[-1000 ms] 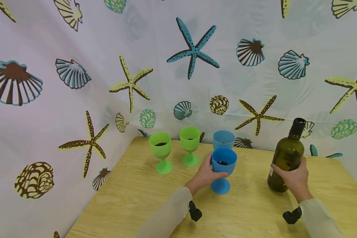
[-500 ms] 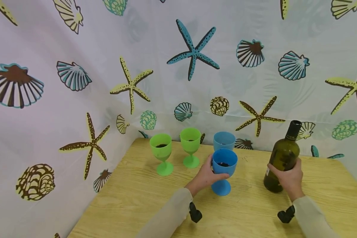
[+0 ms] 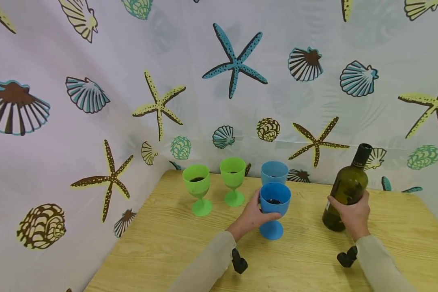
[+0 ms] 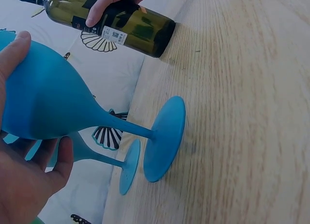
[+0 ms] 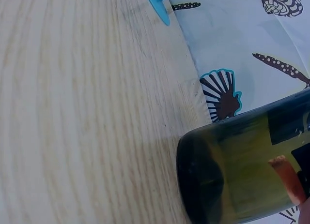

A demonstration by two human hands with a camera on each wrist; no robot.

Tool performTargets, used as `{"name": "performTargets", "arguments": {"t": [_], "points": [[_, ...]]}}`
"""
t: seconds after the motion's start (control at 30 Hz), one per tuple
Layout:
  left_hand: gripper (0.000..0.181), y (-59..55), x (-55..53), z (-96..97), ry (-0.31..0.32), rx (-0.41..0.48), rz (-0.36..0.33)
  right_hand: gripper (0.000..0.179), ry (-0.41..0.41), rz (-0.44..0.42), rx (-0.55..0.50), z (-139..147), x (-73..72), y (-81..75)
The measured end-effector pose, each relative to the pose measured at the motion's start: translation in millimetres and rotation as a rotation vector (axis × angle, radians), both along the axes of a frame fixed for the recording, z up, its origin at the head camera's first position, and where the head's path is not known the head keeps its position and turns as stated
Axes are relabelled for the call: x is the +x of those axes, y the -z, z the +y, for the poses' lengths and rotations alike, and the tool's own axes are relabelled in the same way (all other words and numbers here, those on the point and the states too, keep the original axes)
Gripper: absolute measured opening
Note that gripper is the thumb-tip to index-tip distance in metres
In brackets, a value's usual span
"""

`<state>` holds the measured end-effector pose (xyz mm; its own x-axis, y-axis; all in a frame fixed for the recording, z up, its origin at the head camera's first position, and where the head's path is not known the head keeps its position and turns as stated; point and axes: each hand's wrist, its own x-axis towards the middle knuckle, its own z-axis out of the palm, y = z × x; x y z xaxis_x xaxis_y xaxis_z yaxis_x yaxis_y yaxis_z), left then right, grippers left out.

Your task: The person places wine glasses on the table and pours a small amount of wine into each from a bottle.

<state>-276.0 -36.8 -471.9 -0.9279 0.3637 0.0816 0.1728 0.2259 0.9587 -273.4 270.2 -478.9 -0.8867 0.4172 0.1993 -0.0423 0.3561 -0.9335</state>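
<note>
My left hand [image 3: 253, 215] grips the bowl of the front blue goblet [image 3: 276, 208], its thumb along the near side. Something dark lies inside the goblet, which stands upright on its round foot. In the left wrist view, fingers [image 4: 62, 161] curl under the bowl. To the right, my right hand [image 3: 355, 213] is wrapped round the body of a dark green wine bottle [image 3: 351, 180] with a black neck. The bottle leans slightly in the head view, its base close to the tabletop. In the right wrist view, only a fingertip [image 5: 288, 178] shows against the glass.
A lighter blue goblet [image 3: 274, 170] stands right behind the held one. Two green goblets, one nearer [image 3: 197, 187] and one farther back [image 3: 232, 175], stand to the left with dark contents. A curtain [image 3: 190, 52] with starfish and shells hangs behind the wooden table [image 3: 153, 239].
My right hand has brought the bottle a little to the left, and most recently slightly upward. The left hand and its goblet have stayed in place.
</note>
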Motion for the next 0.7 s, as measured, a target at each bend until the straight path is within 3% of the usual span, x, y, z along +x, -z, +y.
{"name": "performTargets", "arguments": {"t": [0.7], "points": [[0.093,-1.8,3.8,-4.8,-0.004,0.004,-0.005,0.11,-0.008,-0.066,0.003,-5.1,-2.6,-1.7]]}}
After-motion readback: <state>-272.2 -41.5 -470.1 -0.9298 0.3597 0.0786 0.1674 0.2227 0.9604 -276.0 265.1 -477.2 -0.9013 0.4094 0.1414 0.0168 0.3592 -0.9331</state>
